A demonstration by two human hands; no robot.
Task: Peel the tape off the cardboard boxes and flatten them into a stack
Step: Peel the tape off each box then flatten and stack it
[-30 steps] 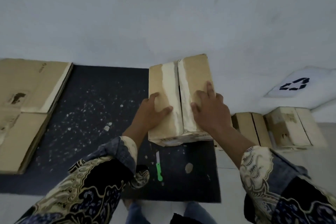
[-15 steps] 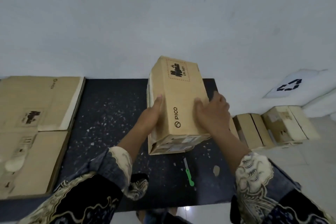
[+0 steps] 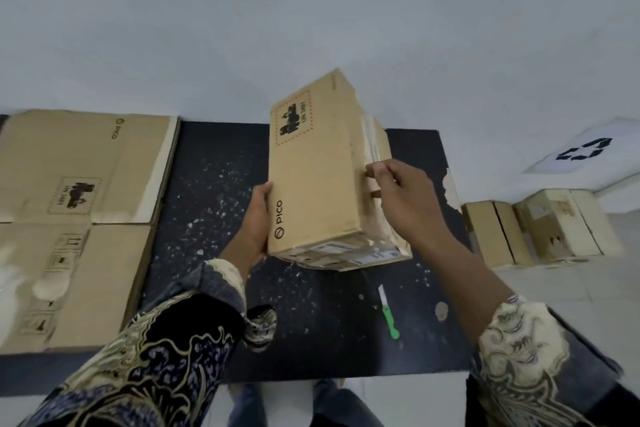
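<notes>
From the head camera, the box (image 3: 313, 180) is held up over the dark mat (image 3: 214, 184), near its middle, with the printed broad face turned upward and the long axis running away from the person, the far end tipped slightly to the right and higher than the near end. The near end carries a pale label and frayed edges. The left hand (image 3: 258, 218) cups the left long edge near the printed brand name, fingers wrapped underneath and thumb against the side. The right hand (image 3: 398, 191) is at the right side face, where its fingertips (image 3: 372, 172) are bunched in a pinch on a pale strip along that seam; I judge it to be tape or torn paper, though the strip itself is hard to make out. The step in hand looks like tape peeling on this box, with flattening not yet begun. The next move would call for a steady pull along the seam while the left hand braces the box against twisting. A flattened stack (image 3: 76, 218) lies at the mat's left, a green-handled knife (image 3: 388, 312) lies on the mat below the box, and more unopened boxes (image 3: 540, 229) stand on the floor to the right.
</notes>
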